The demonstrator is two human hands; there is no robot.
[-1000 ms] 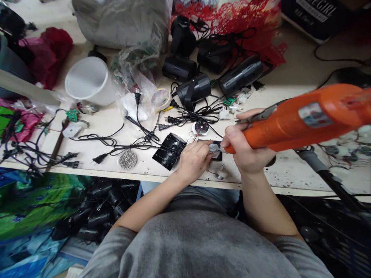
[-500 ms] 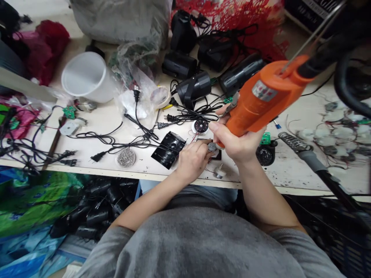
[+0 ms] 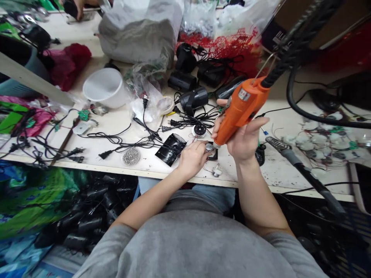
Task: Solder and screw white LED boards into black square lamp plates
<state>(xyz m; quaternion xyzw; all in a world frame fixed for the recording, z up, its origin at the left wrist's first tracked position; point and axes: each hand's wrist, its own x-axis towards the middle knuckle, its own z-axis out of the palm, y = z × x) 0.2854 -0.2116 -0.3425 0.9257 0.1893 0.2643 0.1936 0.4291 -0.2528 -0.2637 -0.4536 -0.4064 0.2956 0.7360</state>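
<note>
My right hand (image 3: 243,141) is on an orange electric screwdriver (image 3: 242,108), fingers behind its body and thumb spread away to the right. The tool tilts down to the left, and its tip is close beside my left hand (image 3: 194,157). The fingers of that hand are closed on a small round grey motor (image 3: 209,147), which sits over a dark square block (image 3: 213,154) on the bench. To the left lies an open black cylindrical housing (image 3: 171,149). A white part with a black disc (image 3: 199,130) lies just beyond, and a small white motor part (image 3: 216,170) is near the front edge.
Black power cords (image 3: 147,133) and several black lamp-like housings (image 3: 193,99) lie behind the hands. A white tub (image 3: 103,88) and a round of metal wool (image 3: 131,156) are at left. A soldering iron holder (image 3: 298,164) and several white motors (image 3: 319,139) are at right.
The screwdriver's top has swung left and lower in view. My right thumb has come off the tool's body and spread outward. My left hand still holds the motor; the whole view has shifted.
</note>
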